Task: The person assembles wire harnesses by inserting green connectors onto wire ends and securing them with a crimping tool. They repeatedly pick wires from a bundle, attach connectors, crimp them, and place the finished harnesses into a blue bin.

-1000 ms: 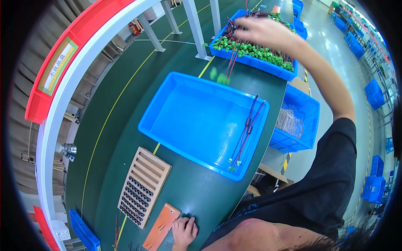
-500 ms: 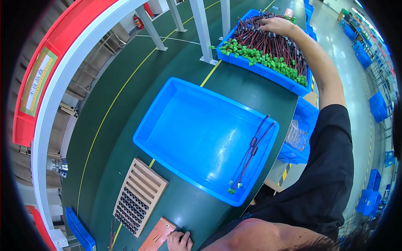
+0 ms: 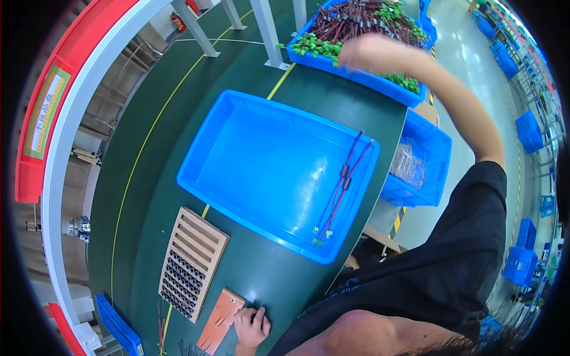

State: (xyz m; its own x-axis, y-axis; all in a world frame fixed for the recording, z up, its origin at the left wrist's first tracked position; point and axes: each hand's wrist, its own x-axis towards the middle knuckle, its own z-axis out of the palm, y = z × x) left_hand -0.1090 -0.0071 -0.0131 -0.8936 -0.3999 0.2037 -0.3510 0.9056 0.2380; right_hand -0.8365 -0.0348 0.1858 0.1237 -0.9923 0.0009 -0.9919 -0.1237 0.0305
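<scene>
My right hand (image 3: 368, 53) is stretched far out over the far blue bin (image 3: 363, 78), which is full of red and black wires with green connectors. The hand is blurred, so I cannot tell whether it grips any wires. My left hand (image 3: 250, 325) rests on the green table at the near edge, its fingers touching an orange board (image 3: 218, 320). Between the two hands stands a large blue bin (image 3: 196, 184). It holds one bundle of red and black wires (image 3: 341, 190) lying along its right side.
A wooden rack with rows of holes (image 3: 191, 261) lies left of the orange board. A lower blue bin with clear bags (image 3: 427, 160) sits off the table's right edge. A small blue box (image 3: 119, 326) and loose wires (image 3: 163, 326) lie at the near left.
My right hand reached into the far bin and now sits blurred over its near part. The view has shifted, and my left hand stays by the orange board.
</scene>
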